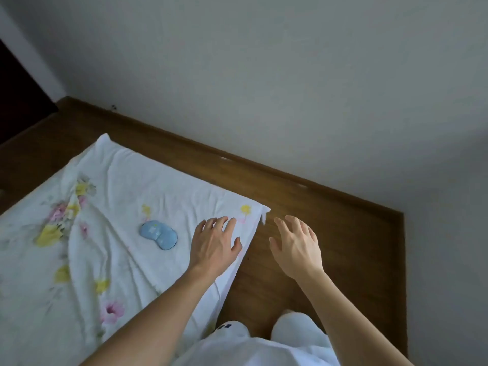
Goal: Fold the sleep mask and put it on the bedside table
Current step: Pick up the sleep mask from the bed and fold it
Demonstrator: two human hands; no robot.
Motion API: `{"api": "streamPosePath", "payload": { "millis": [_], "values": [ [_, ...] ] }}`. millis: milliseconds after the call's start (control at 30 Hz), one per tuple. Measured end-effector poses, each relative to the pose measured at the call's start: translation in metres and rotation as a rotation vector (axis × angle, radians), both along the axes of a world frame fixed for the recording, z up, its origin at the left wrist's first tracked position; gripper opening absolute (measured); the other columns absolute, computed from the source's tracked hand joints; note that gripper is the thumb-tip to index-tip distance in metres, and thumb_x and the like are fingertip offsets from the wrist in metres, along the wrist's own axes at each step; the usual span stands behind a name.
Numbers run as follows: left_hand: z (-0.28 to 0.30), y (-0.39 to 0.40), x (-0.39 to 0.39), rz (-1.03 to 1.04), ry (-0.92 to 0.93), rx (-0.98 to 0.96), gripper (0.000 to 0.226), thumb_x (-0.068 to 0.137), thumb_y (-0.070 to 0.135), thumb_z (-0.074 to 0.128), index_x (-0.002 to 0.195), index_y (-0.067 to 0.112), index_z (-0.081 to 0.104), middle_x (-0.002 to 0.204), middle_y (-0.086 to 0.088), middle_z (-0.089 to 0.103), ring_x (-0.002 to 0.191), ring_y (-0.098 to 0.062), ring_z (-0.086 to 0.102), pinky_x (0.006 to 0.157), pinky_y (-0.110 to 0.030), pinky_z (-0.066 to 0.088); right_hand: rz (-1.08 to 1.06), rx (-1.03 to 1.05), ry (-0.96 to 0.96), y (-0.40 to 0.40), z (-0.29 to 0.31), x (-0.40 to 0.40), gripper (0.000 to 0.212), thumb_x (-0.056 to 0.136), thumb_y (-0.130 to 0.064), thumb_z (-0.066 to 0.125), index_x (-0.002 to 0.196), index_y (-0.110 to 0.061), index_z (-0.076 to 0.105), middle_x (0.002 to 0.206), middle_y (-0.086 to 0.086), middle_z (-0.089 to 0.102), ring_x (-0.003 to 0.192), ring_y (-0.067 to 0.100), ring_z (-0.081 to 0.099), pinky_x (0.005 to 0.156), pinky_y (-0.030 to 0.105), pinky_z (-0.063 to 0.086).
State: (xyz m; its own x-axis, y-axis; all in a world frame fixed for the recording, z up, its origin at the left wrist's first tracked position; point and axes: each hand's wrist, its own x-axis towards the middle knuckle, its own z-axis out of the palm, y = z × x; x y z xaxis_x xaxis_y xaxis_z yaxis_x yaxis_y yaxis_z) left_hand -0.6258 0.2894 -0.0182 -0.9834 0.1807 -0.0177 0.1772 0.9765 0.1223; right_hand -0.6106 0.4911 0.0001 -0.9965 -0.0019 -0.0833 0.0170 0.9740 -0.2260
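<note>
A light blue sleep mask (158,234) lies flat and unfolded on a white floral sheet (111,207). My left hand (214,245) hovers over the sheet's right edge, just right of the mask, fingers spread and holding nothing. My right hand (297,247) is held out over the brown wooden surface (343,233) beside the sheet, also open with fingers apart. No bedside table is in view.
The wooden surface runs around the sheet to a raised wooden rim (211,151) against a plain grey wall (264,62). A dark opening (18,101) lies at the far left. My knees in pale trousers (290,328) show at the bottom.
</note>
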Motion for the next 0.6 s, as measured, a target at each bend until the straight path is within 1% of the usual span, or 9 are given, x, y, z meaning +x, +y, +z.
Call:
{"api": "streamPosePath", "payload": {
  "millis": [100, 167, 333, 467, 600],
  "values": [
    [-0.004, -0.014, -0.022, 0.084, -0.009, -0.018, 0.056, 0.091, 0.052, 0.044, 0.138, 0.021, 0.047, 0.142, -0.006, 0.056, 0.127, -0.026, 0.052, 0.105, -0.043, 0.045, 0.116, 0.008, -0.024, -0.017, -0.008, -0.044, 0.055, 0.096, -0.051, 0.051, 0.146, -0.027, 0.046, 0.153, 0.006, 0.048, 0.141, 0.030, 0.044, 0.117, 0.048, 0.034],
    [-0.005, -0.023, -0.037, 0.145, -0.013, -0.014, 0.056, 0.092, 0.050, 0.042, 0.138, 0.020, 0.047, 0.142, -0.006, 0.056, 0.127, -0.026, 0.052, 0.106, -0.043, 0.044, 0.199, 0.011, -0.043, -0.031, -0.013, -0.078, 0.056, 0.097, -0.054, 0.048, 0.147, -0.030, 0.043, 0.156, 0.005, 0.045, 0.143, 0.029, 0.041, 0.118, 0.047, 0.033],
    [-0.010, -0.045, -0.083, 0.334, -0.001, -0.001, 0.051, 0.089, 0.045, 0.052, 0.131, 0.016, 0.057, 0.131, -0.008, 0.065, 0.118, -0.028, 0.060, 0.099, -0.046, 0.050, 0.419, -0.028, -0.043, -0.070, -0.022, -0.165, 0.055, 0.098, -0.052, 0.047, 0.147, -0.028, 0.042, 0.157, 0.005, 0.043, 0.143, 0.029, 0.040, 0.118, 0.048, 0.032],
    [-0.008, -0.059, -0.126, 0.539, -0.020, 0.004, 0.049, 0.087, 0.043, 0.055, 0.128, 0.016, 0.059, 0.128, -0.008, 0.067, 0.114, -0.028, 0.062, 0.097, -0.047, 0.050, 0.612, -0.030, -0.036, -0.094, -0.020, -0.239, 0.054, 0.099, -0.049, 0.048, 0.147, -0.027, 0.043, 0.156, 0.005, 0.044, 0.143, 0.028, 0.041, 0.119, 0.045, 0.032],
    [-0.002, -0.067, -0.153, 0.715, -0.056, 0.007, 0.046, 0.085, 0.040, 0.059, 0.124, 0.016, 0.062, 0.123, -0.007, 0.070, 0.107, -0.029, 0.065, 0.094, -0.046, 0.051, 0.792, -0.024, -0.031, -0.113, -0.014, -0.298, 0.054, 0.098, -0.047, 0.050, 0.147, -0.026, 0.045, 0.155, 0.006, 0.046, 0.142, 0.028, 0.043, 0.118, 0.046, 0.033]
  ]
}}
